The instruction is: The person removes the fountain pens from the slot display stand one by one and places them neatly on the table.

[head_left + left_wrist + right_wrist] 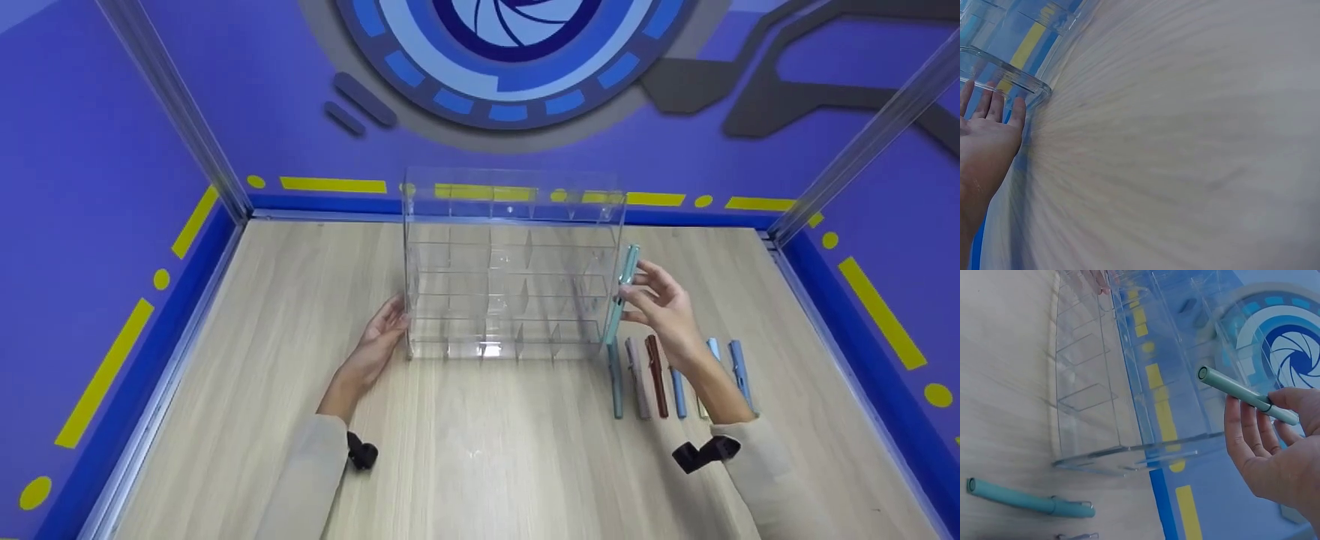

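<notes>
A clear acrylic rack (510, 309) with several small compartments stands upright near the back of the table. My left hand (375, 341) is at its left side, fingers extended against the wall; the left wrist view has these fingertips at the rack's lower edge (1010, 73). Between thumb and fingers my right hand (670, 311) pinches a mint-green pen (631, 259), just off the rack's right side. In the right wrist view the pen (1235, 388) is tilted, one end free beyond the fingers, and the rack lies behind it.
Several pens lie in a row at the rack's front right: dark teal (616, 386), greyish (640, 390), dark red (658, 382) and blue (741, 371) among them. My right forearm covers part of the row. A patterned purple wall (285, 150) stands close behind the rack.
</notes>
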The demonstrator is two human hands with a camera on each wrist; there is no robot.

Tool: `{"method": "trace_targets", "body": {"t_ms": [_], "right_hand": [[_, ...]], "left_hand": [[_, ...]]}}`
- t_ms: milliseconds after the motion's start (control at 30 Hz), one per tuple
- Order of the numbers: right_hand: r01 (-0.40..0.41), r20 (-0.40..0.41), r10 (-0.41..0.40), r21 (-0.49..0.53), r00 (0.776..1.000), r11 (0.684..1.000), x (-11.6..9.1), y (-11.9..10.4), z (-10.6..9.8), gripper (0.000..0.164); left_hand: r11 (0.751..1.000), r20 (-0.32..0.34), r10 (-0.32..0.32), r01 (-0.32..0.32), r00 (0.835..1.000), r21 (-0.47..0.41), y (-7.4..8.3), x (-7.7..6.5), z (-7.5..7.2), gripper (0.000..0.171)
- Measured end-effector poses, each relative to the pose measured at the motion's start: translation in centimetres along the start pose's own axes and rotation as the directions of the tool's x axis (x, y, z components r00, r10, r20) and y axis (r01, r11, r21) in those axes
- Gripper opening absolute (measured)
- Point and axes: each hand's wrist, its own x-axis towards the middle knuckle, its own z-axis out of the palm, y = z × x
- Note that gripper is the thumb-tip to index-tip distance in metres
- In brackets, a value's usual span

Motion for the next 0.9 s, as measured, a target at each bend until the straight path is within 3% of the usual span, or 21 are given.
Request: {"method": "trace_targets", "body": {"t_ms": [400,567,733,900], "right_hand": [[-0.020,-0.051,0.019,-0.020,0.999,1.000,-1.6,1.1,-2.7,0.044],[-0.039,-0.059,0.037,-0.038,0.998,0.999,-2.4,1.7,-3.9,0.044],[-0.014,-0.047,0.011,-0.051,0.999,0.999,-2.9,2.1,-5.1,0.043],[0.004,-0.069,-0.008,-0.066,0.998,0.998,-3.2,2.2,-6.3,0.042]], "left_hand": [[0.999,0.010,0.041,-0.041,0.999,-0.031,-0.2,0.2,0.0,0.058],[1.000,0.013,0.026,-0.025,1.000,-0.013,-0.3,0.0,0.0,0.060],[1.000,-0.001,0.007,-0.007,1.000,-0.002,-0.1,-0.1,0.0,0.061],[0.999,0.004,0.031,-0.031,1.000,-0.015,0.0,0.0,0.0,0.063]]}}
